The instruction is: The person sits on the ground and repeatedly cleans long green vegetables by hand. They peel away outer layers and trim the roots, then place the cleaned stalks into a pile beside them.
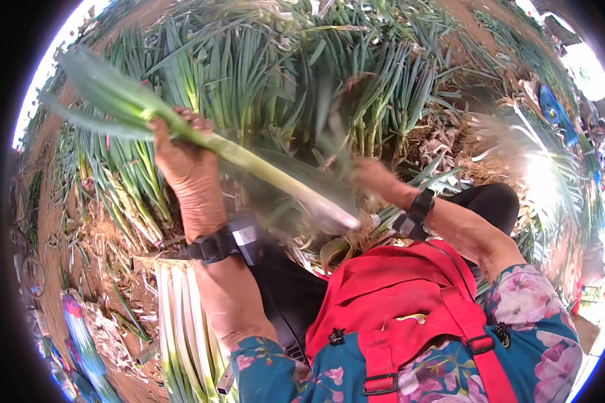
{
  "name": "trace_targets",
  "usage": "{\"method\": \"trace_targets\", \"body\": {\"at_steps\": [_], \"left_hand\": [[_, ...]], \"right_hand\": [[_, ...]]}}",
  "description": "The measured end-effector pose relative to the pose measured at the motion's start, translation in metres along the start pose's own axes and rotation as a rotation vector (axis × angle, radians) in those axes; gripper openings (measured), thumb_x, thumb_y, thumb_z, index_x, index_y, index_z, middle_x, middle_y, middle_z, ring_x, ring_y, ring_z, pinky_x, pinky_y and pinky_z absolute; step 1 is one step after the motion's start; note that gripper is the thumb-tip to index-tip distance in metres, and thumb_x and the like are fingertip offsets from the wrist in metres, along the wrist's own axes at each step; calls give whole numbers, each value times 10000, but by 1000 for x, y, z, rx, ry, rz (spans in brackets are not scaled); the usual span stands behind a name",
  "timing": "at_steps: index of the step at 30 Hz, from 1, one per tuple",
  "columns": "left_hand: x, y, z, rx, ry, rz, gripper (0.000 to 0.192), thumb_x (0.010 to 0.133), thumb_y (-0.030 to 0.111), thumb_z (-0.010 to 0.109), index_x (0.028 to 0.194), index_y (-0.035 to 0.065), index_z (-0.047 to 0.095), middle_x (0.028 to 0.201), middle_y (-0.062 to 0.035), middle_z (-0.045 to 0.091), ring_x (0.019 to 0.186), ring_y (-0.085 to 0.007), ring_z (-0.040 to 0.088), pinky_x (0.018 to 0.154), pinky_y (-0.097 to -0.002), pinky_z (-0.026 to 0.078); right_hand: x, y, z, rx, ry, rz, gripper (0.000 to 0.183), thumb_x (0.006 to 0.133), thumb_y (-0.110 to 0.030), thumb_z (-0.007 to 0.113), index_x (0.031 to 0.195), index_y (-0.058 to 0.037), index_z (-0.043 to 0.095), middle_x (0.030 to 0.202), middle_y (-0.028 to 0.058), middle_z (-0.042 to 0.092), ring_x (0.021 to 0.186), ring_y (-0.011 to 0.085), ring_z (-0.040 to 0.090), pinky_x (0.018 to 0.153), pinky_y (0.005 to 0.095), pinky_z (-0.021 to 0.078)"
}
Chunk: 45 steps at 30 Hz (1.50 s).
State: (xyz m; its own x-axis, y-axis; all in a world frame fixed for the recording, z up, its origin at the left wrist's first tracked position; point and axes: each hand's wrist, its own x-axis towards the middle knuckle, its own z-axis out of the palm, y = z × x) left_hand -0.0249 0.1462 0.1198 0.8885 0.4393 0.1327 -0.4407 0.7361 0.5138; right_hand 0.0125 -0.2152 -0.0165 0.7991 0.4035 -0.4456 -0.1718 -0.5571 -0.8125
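Note:
My left hand (184, 146) is closed around the stem of a large green onion or leek (254, 166). Its green leaves fan out to the upper left, and its white root end points down to the right, above my lap. To the right of the stem is my right hand (373, 176), blurred, with a strip of leaf or peel, also blurred, close by its fingers. Whether that hand grips the strip is not plain. Black straps with small devices sit on both wrists. A row of whitish stalks (181, 312) lies beside my left forearm.
Upright bunches of the same green plants (232, 75) stand in front, with more bunches (131, 186) at the left. Roots and dry peelings (484, 161) are heaped at the right. A blue item (557, 113) lies at the far right. Brown soil shows at the left.

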Motion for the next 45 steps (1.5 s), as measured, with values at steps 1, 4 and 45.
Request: {"method": "trace_targets", "body": {"at_steps": [1,4,45], "left_hand": [[0,-13,14,36,-28,-12,403,892,358,732,1004,30,527,860,-63,526,764,-184,508,733,-331,436],[-3,-20,6,131,-45,-19,404,878,344,749,1005,28,531,844,-61,527,788,-192,528,736,-344,444],[-48,-127,10,678,98,-341,243,963,195,669,1124,77,531,883,-68,663,840,-264,720,660,-359,585]], "right_hand": [[-2,10,12,-251,-132,-56,474,911,-372,623,1242,-34,650,1195,171,662,1090,294,634,958,373,505],[-14,-40,41,-315,-195,-169,545,936,-412,616,1333,-40,578,1238,126,644,1087,242,625,956,349,484],[-77,-106,58,-479,-13,-775,196,691,-72,680,822,-71,536,810,111,618,775,359,641,629,448,486]]}}
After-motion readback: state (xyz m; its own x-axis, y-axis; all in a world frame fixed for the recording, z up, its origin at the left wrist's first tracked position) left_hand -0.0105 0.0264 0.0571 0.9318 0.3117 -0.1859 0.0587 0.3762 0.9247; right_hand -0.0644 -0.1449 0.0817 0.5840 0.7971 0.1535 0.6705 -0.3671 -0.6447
